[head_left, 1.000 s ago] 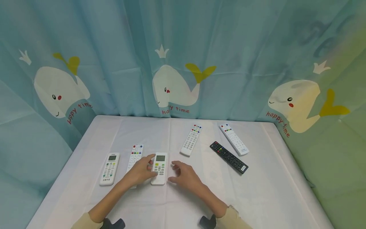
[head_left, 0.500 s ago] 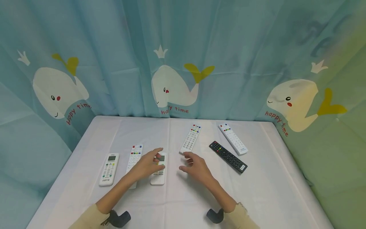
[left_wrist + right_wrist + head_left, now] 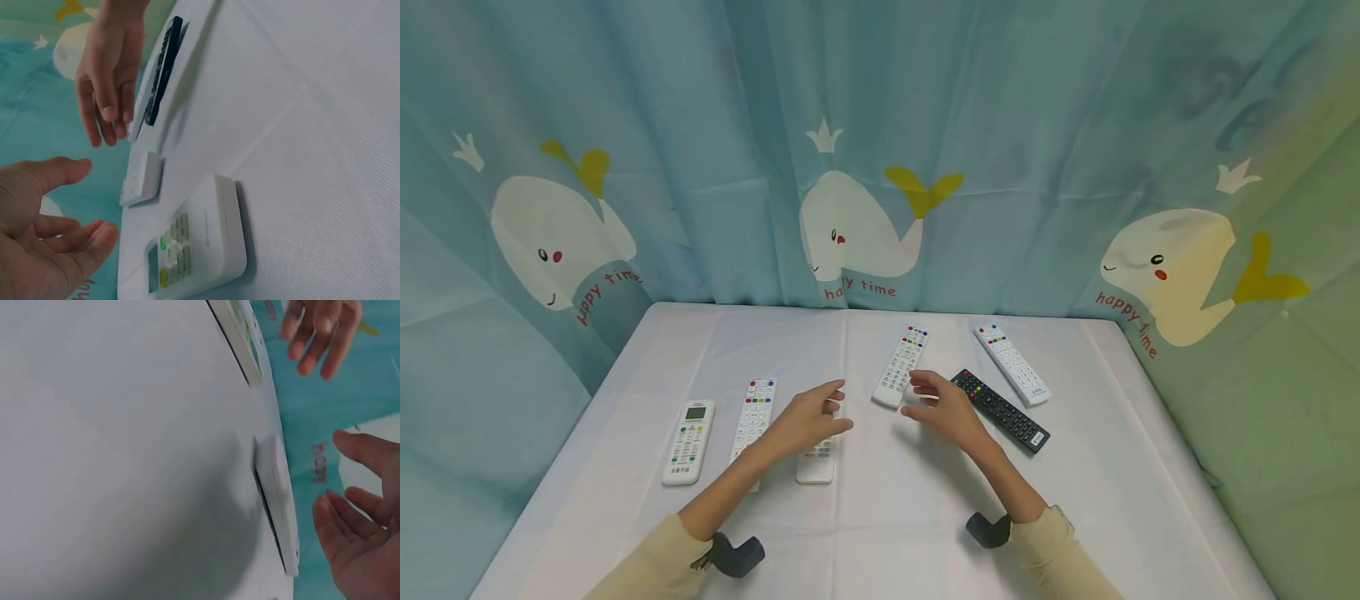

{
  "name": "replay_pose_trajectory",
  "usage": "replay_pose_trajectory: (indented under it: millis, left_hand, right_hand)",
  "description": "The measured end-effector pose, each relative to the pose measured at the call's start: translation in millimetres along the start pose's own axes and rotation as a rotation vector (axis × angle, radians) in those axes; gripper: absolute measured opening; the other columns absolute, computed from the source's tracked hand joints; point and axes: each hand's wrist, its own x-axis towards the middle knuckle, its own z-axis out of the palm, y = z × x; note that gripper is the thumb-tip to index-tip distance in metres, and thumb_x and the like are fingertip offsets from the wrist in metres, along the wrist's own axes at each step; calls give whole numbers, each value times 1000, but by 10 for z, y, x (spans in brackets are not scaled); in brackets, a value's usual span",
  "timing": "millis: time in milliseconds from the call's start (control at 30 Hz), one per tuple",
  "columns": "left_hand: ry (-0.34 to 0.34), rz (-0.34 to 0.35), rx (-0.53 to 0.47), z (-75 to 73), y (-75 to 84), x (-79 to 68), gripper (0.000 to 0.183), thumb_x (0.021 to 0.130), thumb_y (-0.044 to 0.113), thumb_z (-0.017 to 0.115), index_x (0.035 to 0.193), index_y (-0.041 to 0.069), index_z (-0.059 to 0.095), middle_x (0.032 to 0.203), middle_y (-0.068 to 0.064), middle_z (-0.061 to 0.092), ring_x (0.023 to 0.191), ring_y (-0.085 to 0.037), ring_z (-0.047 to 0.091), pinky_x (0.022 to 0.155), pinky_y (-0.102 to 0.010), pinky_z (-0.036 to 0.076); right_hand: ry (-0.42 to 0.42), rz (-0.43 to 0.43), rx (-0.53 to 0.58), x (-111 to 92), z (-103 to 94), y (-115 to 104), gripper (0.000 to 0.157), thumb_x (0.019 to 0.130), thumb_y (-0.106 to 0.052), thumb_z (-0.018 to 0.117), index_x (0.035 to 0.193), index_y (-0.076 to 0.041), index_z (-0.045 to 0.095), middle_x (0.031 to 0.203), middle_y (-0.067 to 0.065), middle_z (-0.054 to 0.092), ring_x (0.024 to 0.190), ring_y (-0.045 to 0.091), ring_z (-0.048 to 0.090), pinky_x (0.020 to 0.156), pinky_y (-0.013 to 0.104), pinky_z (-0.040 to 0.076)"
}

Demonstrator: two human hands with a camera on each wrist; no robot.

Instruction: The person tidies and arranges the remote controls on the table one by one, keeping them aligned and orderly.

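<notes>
Left hand (image 3: pixel 805 421): above middle remote (image 3: pixel 816 468)
Right hand (image 3: pixel 949 412): shifted farther right of it
Fingers: parted, empty; remote unheld

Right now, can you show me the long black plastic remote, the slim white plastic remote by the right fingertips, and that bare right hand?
Long black remote (image 3: pixel 1001 411): head view, middle of its buttons.
Slim white remote (image 3: pixel 900 367): head view, middle of its buttons.
Right hand (image 3: pixel 953 414): head view, back of the hand.

Both hands (image 3: pixel 807 421) (image 3: pixel 950 414) apart, fingers (image 3: pixel 94 245) loosely curved, forearms (image 3: pixel 730 487) (image 3: pixel 1009 482) stretched forward
</notes>
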Motion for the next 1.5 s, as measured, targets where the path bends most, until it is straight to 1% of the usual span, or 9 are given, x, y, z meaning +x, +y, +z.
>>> replay_pose_trajectory:
  millis: [300, 500, 633, 833, 900, 1033, 1167, 1367, 1500]
  left_hand:
    - [3, 39, 28, 108, -20, 123, 66, 88, 13, 76, 144, -6, 46, 129, -21, 60, 114, -31, 60, 93, -41, 52]
    - [-2, 50, 60, 171, -1, 191, 67, 88, 16, 77, 144, -5, 46, 129, -20, 60, 116, -32, 60, 97, -44, 49]
    - [-10, 52, 82, 213, -7, 252, 68, 88, 16, 78, 146, -2, 45, 131, -19, 59, 117, -32, 59, 98, -45, 49]
    - [-23, 48, 128, 258, -12, 356, 71, 88, 19, 78, 148, 0, 43, 134, -20, 57, 120, -32, 58, 98, -44, 49]
    - [-26, 41, 128, 274, -8, 390, 72, 88, 19, 78, 148, 0, 42, 136, -21, 56, 121, -33, 57, 98, -44, 48]
    - [-45, 26, 123, 305, 7, 449, 77, 87, 19, 80, 149, -2, 40, 138, -23, 53, 123, -35, 55, 99, -45, 48]
    - [-63, 7, 132, 337, 16, 492, 80, 86, 20, 80, 150, -4, 37, 140, -24, 51, 125, -37, 53, 101, -46, 47]
    - [-74, -9, 149, 380, 6, 556, 84, 87, 21, 80, 151, -4, 33, 141, -24, 51, 130, -36, 49, 106, -47, 42]
    - [-78, -17, 156, 395, -19, 598, 84, 87, 22, 80, 151, -6, 33, 140, -25, 51, 129, -36, 50, 106, -47, 41]
  right_hand:
    - [-76, -17, -77, 287, -308, 108, 62, 87, -11, 79, 141, 4, 51, 135, 21, 57, 125, 36, 55, 104, 42, 44]
    - [-109, -27, -145, 467, -427, 193, 64, 88, -14, 78, 141, 6, 49, 140, 21, 54, 129, 36, 51, 107, 43, 41]
    - [-124, -21, -166, 577, -491, 271, 65, 88, -15, 78, 142, 6, 48, 143, 21, 52, 131, 37, 49, 108, 44, 40]
    - [-143, -2, -196, 755, -553, 437, 64, 89, -15, 77, 142, 6, 48, 144, 22, 50, 134, 38, 45, 109, 45, 38]
    - [-143, 3, -204, 809, -567, 474, 63, 89, -16, 77, 142, 5, 50, 144, 22, 50, 134, 38, 45, 109, 46, 38]
    - [-143, 32, -214, 898, -592, 515, 63, 89, -18, 77, 142, 4, 51, 145, 22, 49, 135, 39, 44, 108, 48, 38]
    - [-156, 71, -226, 967, -616, 536, 66, 89, -18, 77, 144, 4, 48, 146, 23, 47, 135, 40, 44, 108, 50, 38]
    - [-178, 94, -225, 1039, -649, 581, 72, 89, -18, 77, 148, 5, 42, 150, 21, 43, 136, 39, 42, 110, 49, 35]
    - [-194, 90, -227, 1075, -646, 590, 75, 88, -21, 78, 149, 3, 41, 151, 21, 43, 137, 38, 41, 111, 50, 33]
